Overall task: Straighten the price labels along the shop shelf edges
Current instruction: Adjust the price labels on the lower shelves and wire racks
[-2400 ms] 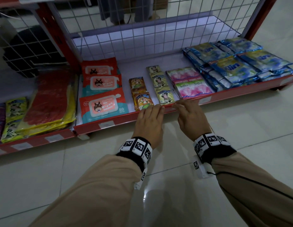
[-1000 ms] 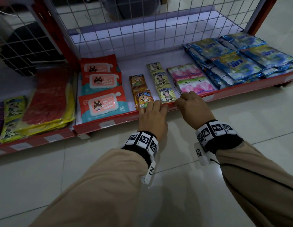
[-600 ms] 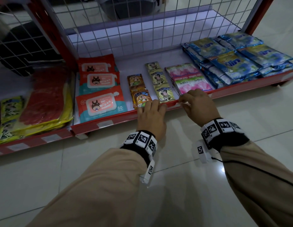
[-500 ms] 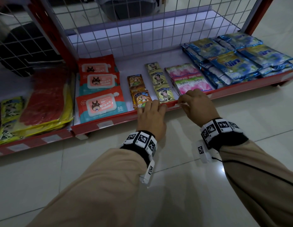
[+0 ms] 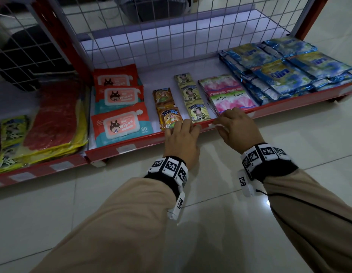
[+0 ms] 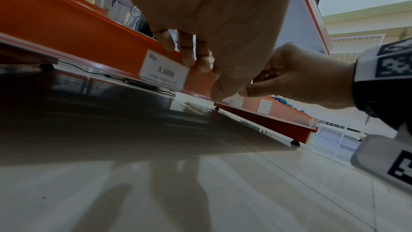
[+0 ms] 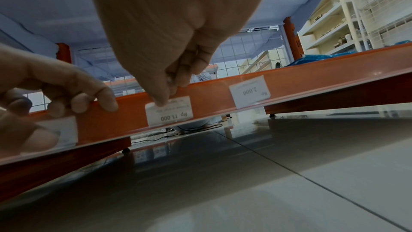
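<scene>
A red shelf edge rail point(image 5: 299, 101) runs along the low shelf, with white price labels behind a clear strip. My right hand point(image 5: 216, 125) pinches the top of one label point(image 5: 212, 126) between thumb and fingers. In the right wrist view that label point(image 7: 169, 110) reads "Rp 11.000" upside down, and a "2.000" label point(image 7: 249, 91) to its right is upside down too. My left hand point(image 5: 183, 127) holds the rail just left of it, with its fingers point(image 7: 104, 105) hooked over the top edge and its thumb on the front. A "Rp. 3.000" label point(image 6: 163, 72) sits upright by the left fingertips point(image 6: 187, 59).
Wipes packs point(image 5: 122, 125), drink sachets point(image 5: 169, 117), pink Soffell packs point(image 5: 232, 101) and blue detergent packs point(image 5: 279, 75) lie on the shelf, backed by a wire grid point(image 5: 171, 36). A second low shelf point(image 5: 39, 170) with red and yellow packs stands left. Glossy tiled floor point(image 5: 289, 144) lies below.
My right hand's fingers have gone from lying on the rail to curling into a pinch on the label. The left hand has kept its place on the rail.
</scene>
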`<state>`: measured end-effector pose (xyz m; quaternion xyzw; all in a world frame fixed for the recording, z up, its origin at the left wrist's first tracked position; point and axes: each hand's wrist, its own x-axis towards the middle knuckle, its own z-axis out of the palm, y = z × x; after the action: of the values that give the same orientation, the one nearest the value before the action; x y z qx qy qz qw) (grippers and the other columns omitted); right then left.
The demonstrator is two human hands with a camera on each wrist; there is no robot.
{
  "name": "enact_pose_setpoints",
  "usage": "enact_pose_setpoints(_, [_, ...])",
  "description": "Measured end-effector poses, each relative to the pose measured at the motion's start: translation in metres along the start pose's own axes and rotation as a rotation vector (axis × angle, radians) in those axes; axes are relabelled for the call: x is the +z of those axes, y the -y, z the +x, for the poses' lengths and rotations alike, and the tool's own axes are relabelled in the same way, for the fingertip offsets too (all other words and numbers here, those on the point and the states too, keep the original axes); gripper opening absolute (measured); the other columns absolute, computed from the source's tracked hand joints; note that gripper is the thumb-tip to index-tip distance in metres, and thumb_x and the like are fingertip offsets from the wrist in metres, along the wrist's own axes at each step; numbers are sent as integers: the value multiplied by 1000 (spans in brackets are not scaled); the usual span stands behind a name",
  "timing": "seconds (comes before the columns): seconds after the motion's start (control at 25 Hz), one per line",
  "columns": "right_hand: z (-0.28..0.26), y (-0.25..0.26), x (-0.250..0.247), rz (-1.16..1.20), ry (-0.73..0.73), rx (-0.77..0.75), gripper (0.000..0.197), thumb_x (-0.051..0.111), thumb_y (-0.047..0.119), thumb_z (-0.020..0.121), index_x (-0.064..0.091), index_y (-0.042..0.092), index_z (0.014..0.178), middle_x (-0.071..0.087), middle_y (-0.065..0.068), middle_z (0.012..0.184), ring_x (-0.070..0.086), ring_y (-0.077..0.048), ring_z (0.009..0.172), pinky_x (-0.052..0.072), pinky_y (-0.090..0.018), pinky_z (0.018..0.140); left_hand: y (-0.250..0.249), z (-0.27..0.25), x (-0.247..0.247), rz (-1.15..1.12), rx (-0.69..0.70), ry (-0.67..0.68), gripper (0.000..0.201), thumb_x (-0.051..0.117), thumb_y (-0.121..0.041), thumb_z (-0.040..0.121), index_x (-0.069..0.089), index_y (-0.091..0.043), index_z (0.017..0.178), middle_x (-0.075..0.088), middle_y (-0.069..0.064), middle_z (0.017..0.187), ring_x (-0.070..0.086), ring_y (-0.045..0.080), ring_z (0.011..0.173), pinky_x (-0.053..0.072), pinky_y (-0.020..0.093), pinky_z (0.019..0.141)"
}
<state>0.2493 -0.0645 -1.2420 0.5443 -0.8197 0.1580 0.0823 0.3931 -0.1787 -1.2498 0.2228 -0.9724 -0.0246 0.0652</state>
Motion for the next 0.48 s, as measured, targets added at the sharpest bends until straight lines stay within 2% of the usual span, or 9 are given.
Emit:
enact_pose_setpoints(0.2, [4,2,4,-82,81,52,14,60,16,85,70,9,93,61,-14,92,54,-34,86,42,-41,72,2,0,1,3,12,-1,47,54,-25,84,45,-24,130,44,4,125,38,26,115,31,42,90])
enact_pose_setpoints(0.48, [6,0,6,-43,99,128,10,64,21,84,70,19,92,60,-7,99,52,-31,95,37,-40,78,1,-1,1,19,2,-6,46,53,-26,84,44,-26,130,43,3,125,37,26,116,31,41,90])
